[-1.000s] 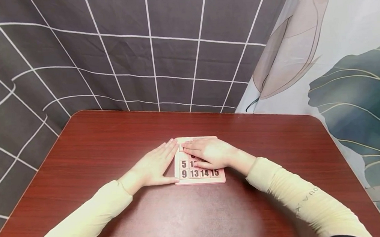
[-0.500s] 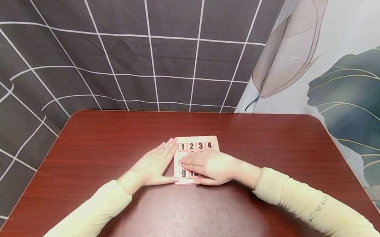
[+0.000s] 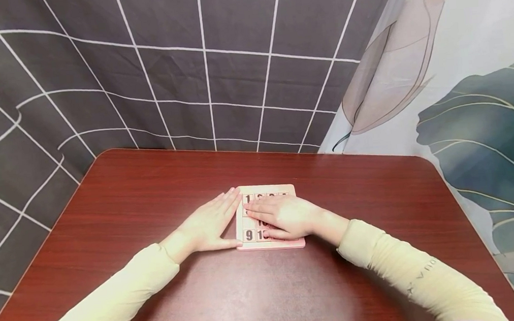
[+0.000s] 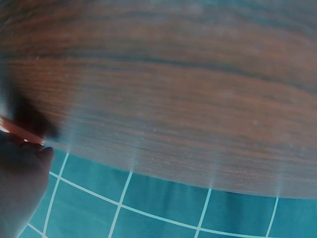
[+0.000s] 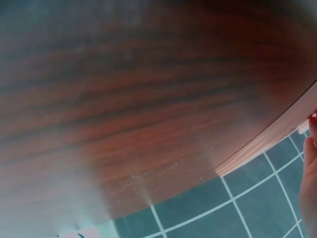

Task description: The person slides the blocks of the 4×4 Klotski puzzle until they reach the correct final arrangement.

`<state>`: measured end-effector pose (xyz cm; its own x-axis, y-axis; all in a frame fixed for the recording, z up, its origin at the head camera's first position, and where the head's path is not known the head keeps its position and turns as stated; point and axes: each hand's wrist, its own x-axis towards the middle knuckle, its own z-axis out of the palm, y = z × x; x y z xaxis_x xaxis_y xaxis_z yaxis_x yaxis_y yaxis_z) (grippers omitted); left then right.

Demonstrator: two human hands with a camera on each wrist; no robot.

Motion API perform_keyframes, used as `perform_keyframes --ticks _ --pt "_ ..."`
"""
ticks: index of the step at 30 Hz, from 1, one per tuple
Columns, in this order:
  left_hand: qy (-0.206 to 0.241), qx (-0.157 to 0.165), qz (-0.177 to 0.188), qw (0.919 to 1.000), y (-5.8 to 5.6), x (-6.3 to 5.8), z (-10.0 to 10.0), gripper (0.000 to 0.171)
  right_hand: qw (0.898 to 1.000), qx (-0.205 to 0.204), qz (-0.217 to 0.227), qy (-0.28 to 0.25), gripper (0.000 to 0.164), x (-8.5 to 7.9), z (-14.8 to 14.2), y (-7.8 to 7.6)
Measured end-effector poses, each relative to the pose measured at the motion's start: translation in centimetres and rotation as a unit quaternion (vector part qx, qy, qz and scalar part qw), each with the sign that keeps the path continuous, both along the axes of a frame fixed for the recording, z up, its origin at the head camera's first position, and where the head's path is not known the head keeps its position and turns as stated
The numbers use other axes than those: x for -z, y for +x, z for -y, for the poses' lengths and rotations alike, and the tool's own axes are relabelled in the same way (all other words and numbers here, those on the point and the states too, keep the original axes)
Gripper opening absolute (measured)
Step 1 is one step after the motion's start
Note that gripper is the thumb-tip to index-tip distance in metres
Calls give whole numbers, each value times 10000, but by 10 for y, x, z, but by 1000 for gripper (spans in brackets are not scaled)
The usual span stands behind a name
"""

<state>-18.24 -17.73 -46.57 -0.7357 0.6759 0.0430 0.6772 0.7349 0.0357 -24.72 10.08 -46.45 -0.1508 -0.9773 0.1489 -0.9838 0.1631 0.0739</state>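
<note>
A pale number-tile puzzle board (image 3: pixel 266 188) with a pink edge lies flat on the table. My left hand (image 3: pixel 208 225) rests at the board's left side, thumb at the lower left corner and straight fingertips at the upper left. Across the tiles lies my right hand (image 3: pixel 289 216), its fingers straight and pointing left. It covers much of the middle rows; the 1 and 9 tiles (image 3: pixel 249 235) show beside it. In the right wrist view, the board's side (image 5: pixel 267 141) appears near part of that hand (image 5: pixel 309 171). The left wrist view catches only part of my left hand (image 4: pixel 20 181).
The reddish-brown wooden table (image 3: pixel 157 179) reaches back to a dark curtain (image 3: pixel 176 76) with white grid lines. A white curtain with leaf patterns (image 3: pixel 486 110) hangs on the right. A bright glare spot lies on the table in front of the board.
My right hand has slid from the board's upper rows down over the lower rows, then partway back up. The left hand and the board have stayed in place.
</note>
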Motion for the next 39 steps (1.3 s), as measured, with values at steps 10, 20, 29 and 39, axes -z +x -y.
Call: perform_keyframes --ticks 10,20,29,39 --pt "-27 -7 -37 10000 1 0 1 109 9993 -343 -110 -119 60 -4 -2 16" --pt "-66 -10 -4 10000 -1 1 0 109 9968 -747 -263 -93 64 -3 -8 34" --pt "-92 -24 50 9999 -1 1 0 109 9991 -307 -292 35 60 -2 -4 20" --pt "-104 -19 -4 9999 -1 3 0 109 9995 -235 -184 -63 61 -1 -10 21"
